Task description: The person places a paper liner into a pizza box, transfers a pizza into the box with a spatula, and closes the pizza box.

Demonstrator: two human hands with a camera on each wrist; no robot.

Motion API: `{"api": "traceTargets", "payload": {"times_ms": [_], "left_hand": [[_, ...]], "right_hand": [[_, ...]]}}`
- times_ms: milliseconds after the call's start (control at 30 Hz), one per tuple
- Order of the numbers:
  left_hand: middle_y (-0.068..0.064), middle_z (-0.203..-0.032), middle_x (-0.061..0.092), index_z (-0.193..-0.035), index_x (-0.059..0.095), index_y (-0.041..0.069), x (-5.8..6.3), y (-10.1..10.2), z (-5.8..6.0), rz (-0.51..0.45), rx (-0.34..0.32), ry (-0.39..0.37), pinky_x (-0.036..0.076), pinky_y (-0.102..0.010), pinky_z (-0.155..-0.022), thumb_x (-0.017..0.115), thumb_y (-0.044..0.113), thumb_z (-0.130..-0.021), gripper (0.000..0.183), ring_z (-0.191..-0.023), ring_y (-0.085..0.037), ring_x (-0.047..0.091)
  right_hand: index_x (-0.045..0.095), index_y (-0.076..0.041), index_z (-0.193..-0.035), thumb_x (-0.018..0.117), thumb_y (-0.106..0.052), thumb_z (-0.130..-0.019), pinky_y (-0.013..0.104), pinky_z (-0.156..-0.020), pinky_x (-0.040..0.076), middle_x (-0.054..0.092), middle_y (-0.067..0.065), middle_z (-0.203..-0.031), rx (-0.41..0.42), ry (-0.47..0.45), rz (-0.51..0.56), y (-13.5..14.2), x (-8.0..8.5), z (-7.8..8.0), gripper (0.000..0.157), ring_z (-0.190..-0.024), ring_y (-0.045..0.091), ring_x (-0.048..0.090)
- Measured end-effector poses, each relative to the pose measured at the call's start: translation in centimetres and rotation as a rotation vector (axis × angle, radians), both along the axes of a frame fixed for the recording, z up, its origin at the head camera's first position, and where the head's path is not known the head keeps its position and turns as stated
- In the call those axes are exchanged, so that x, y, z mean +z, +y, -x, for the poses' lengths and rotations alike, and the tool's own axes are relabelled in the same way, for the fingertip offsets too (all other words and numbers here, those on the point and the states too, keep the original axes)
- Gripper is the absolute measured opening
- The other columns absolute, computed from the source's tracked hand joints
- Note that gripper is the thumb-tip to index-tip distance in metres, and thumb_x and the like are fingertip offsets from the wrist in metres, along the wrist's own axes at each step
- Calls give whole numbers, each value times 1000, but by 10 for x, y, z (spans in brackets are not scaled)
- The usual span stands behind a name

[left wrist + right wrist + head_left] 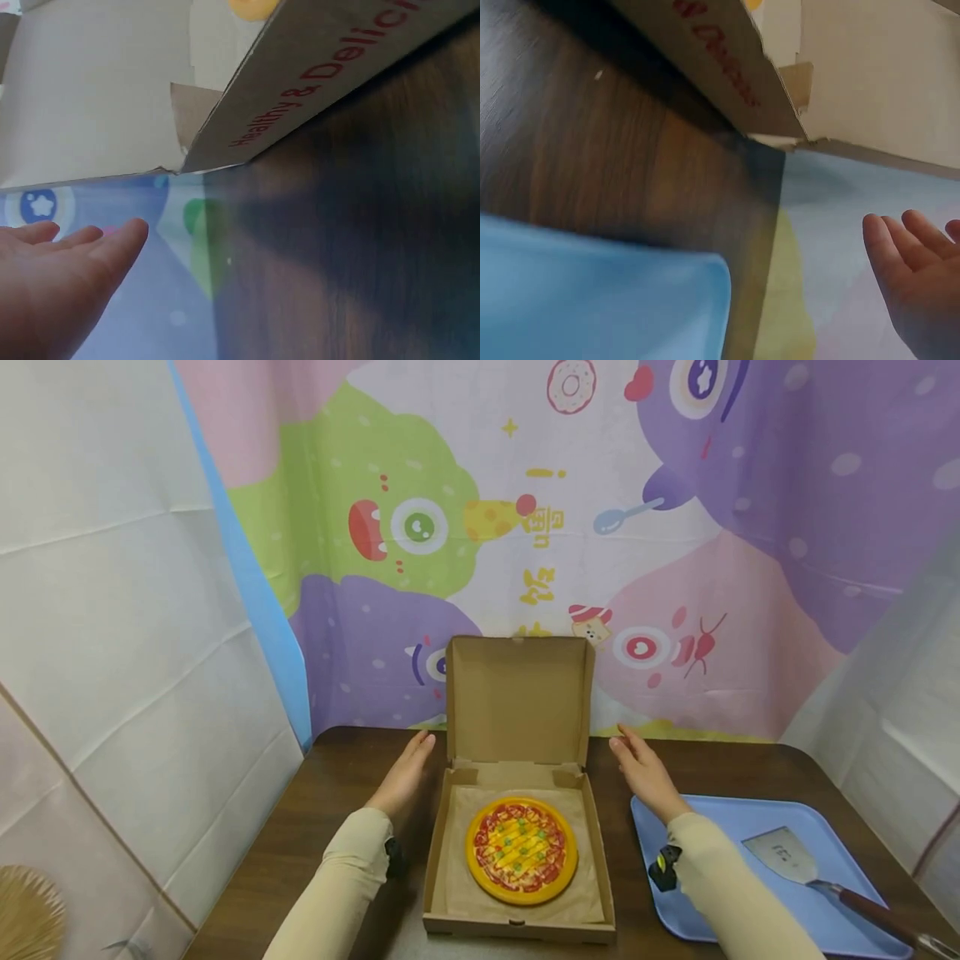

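A brown cardboard pizza box stands on the table with its lid raised upright at the back. Inside, on brown paper, lies a round toy-like pizza with an orange-yellow rim and red, yellow and green topping. My left hand is held just left of the box, fingers extended and apart from the lid. On the other side, my right hand hovers right of the lid, also touching nothing. In the wrist views, the left hand and right hand both show extended fingers beside the box.
A blue tray lies to the right of the box, partly under my right forearm. On it rests a pizza server with a dark handle reaching over the tray's edge. Behind the dark wooden table hangs a printed cartoon curtain.
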State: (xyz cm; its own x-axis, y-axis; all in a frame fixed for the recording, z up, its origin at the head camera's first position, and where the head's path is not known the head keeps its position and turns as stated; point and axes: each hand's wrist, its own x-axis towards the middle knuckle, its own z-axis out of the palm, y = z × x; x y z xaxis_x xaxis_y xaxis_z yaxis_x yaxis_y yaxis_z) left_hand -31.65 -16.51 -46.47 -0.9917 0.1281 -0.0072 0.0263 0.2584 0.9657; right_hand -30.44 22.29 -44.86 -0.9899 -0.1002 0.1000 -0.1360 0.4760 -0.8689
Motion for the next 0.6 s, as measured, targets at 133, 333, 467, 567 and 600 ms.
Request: {"api": "traceTargets", "payload": {"times_ms": [133,333,467,567,600], "left_hand": [[-23,-163,4,-157,5,2,-2,4,12,-85,-56,-56,17,-59,-118,25,49,-105,73,-148,-46,10],[-25,-163,0,-156,1,0,-3,11,23,-130,-72,-126,14,-60,-119,23,50,-105,75,-149,-46,5],[-28,-161,-1,-155,1,-3,-4,16,26,-136,-80,-144,12,-59,-119,21,49,-105,75,-148,-47,4],[-29,-161,-1,-155,2,-4,-5,19,27,-142,-82,-154,11,-59,-119,21,48,-106,74,-148,-47,3],[-29,-161,0,-155,2,-4,-6,20,26,-144,-81,-158,11,-59,-119,22,47,-106,74,-148,-47,3]], "right_hand": [[4,-10,-158,27,-52,-104,54,-115,31,13,23,-162,29,-85,38,-11,-2,10,73,-145,42,26],[-1,-6,-157,20,-55,-104,54,-117,26,8,23,-163,33,-169,62,-22,-12,26,76,-146,43,22],[-1,-2,-157,19,-58,-103,54,-118,22,6,24,-163,33,-204,59,-28,-19,33,80,-146,44,20],[0,-2,-157,17,-63,-101,55,-120,15,3,22,-163,41,-226,25,-32,-24,35,85,-149,42,13],[1,-2,-157,17,-65,-100,56,-120,12,2,22,-164,44,-233,16,-34,-25,35,86,-150,42,9]]}}
